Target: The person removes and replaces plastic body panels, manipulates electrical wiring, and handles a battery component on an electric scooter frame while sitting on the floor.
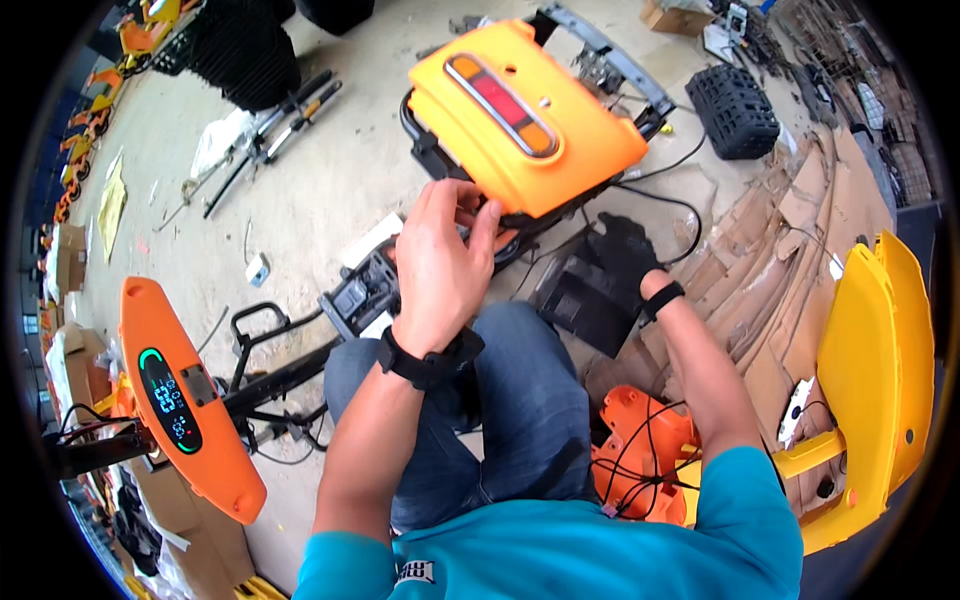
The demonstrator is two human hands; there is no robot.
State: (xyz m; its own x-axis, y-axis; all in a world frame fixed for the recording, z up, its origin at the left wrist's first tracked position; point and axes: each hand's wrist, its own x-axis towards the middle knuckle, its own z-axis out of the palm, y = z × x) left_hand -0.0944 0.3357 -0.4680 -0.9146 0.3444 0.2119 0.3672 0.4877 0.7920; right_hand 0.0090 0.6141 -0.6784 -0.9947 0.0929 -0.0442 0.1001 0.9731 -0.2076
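An orange panel [470,140] with a long red-and-amber tail light [502,106] sits on the rear of a scooter frame [285,370]. At the panel's near lower corner, my bare left hand [447,240] has its thumb and curled fingers drawn together; anything between them is too small to make out. My right hand [622,250], in a dark glove, grips the upper right part of a black flat-faced box [590,300] beside my right knee. The box is tilted, and the glove hides its corner. Black cables run from under the panel toward the right.
Left of me stands an orange handlebar cover with a lit display [165,400]. On the right are a yellow body panel [880,370], flattened cardboard [750,260] and a black basket-like part [733,112]. An orange part with cables [645,440] lies by my right thigh.
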